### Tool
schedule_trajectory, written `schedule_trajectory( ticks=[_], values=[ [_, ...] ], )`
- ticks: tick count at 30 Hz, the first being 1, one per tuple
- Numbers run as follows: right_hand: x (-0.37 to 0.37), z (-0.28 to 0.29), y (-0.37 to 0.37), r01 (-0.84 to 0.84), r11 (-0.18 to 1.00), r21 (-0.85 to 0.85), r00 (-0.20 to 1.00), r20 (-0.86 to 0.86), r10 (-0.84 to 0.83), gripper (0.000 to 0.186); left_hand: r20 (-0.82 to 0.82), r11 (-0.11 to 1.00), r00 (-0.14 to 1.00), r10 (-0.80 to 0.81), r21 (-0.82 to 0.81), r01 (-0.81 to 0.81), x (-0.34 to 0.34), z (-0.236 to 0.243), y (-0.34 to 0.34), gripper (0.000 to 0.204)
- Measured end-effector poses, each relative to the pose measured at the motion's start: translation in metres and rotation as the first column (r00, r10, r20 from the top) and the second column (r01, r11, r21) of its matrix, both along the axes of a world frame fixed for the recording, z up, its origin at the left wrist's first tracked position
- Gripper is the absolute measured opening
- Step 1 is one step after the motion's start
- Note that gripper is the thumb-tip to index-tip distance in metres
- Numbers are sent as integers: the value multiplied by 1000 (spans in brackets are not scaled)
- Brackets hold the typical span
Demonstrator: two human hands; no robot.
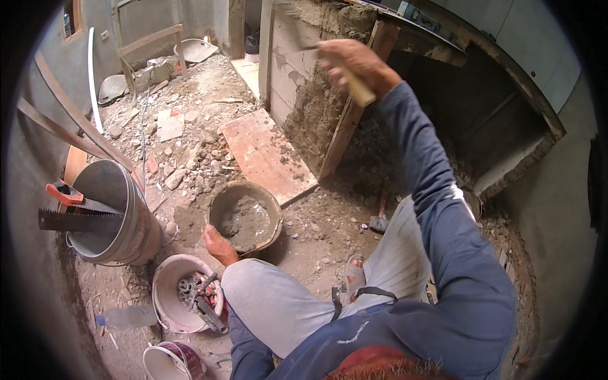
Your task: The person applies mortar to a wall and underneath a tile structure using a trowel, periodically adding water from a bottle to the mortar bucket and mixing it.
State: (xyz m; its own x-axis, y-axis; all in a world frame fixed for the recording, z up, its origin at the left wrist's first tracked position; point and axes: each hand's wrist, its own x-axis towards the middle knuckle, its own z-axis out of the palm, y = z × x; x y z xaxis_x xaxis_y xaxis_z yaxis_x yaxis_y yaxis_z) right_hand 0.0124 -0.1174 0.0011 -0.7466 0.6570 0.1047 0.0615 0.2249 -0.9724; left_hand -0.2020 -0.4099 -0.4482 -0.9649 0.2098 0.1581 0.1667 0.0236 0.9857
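Observation:
My right hand [354, 62] is raised in front of the half-plastered block wall [297, 76], closed round the wooden handle of a trowel [361, 92]. Motion blurs the trowel's metal blade, which is up against the upper part of the wall. Rough wet mortar covers the wall's top and right side. Beside my left knee, my left hand [220, 246] grips the near left rim of a round mortar tub [276, 221]; some of its fingers are hidden. Grey mortar [244, 221] lies inside the tub. A mortar-splattered board [263, 152] rests on the ground below the wall.
At left stands a tall bucket [149, 231] with a handsaw [79, 218] across its mouth. Nearer are a pink bucket of tools [166, 310], a plastic bottle [130, 317] and a small pail [161, 364]. Rubble [183, 164] covers the floor; a hammer [379, 223] lies by my right leg.

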Motion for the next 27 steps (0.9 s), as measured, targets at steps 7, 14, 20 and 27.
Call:
schedule_trajectory(
  ticks=[7, 14, 20, 27],
  values=[
    [85, 73, -32, 305, 847, 436, 951, -99, -292, 30, -15, 1000, 1000, 22, -1, -22, 7, -2, -11, 47],
    [13, 58, 68, -60, 828, 558, 888, 409, -212, 36, -42, 1000, 999, 3, 3, -3, 19, 28, 9, 48],
    [23, 71, 172, 98, 995, 31, 992, 81, -100, 30, 6, 1000, 1000, 26, -9, -26, 23, 13, 13, 50],
    [55, 130, 15, 24, 960, 280, 867, 472, -159, 32, -1, 998, 999, 48, -42, -48, 5, 7, -12, 52]
  ],
)
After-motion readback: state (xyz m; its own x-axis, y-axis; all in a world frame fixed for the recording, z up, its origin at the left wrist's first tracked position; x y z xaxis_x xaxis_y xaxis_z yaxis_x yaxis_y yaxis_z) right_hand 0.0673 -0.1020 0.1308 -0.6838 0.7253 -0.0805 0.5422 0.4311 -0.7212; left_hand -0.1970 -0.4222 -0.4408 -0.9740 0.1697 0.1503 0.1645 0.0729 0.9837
